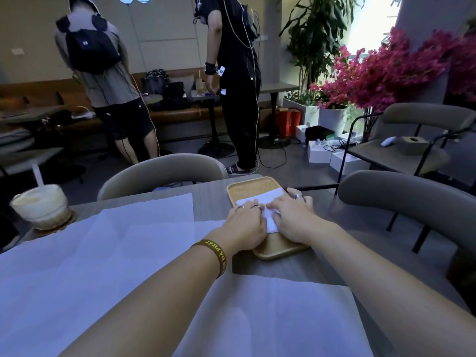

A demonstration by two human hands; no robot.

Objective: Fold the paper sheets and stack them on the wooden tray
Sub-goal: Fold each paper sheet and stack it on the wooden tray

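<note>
1. Pressing down on the folded paper (pixel 268 202), the left hand (pixel 246 224) and right hand (pixel 292 219) lie palm-down with fingers spread flat; neither hand is clenched or pinching, both simply bear on the sheet.
2. Location: the folded paper rests on the wooden tray (pixel 251 188), which sits on the table (pixel 211 195) at the far right. The near edge of the paper is between the two hands; its far corner reaches the right rim of the tray.
3. Risk, spring-back: when the pressure comes off, the fold is likely to reopen if the crease is weak. Cause: thin paper pressed with flat fingers only.
4. Risk, tray shift: the tray appears to lie askew to the table edge. A sideways push by either hand could slide it toward the far right edge.
5. Risk, misaligned stack: the paper seems to sit crooked on the tray, so later sheets laid on it may overhang the rim.
6. Risk, loose sheets: unfolded paper sheets (pixel 108 253) cover the near table under both forearms. Drawing the arms back could drag or crease them.
7. Risk, spill: an iced drink (pixel 41 206) stands at the far left, just beside the loose sheets. Tugging a sheet could tip it and wet the paper.
</note>
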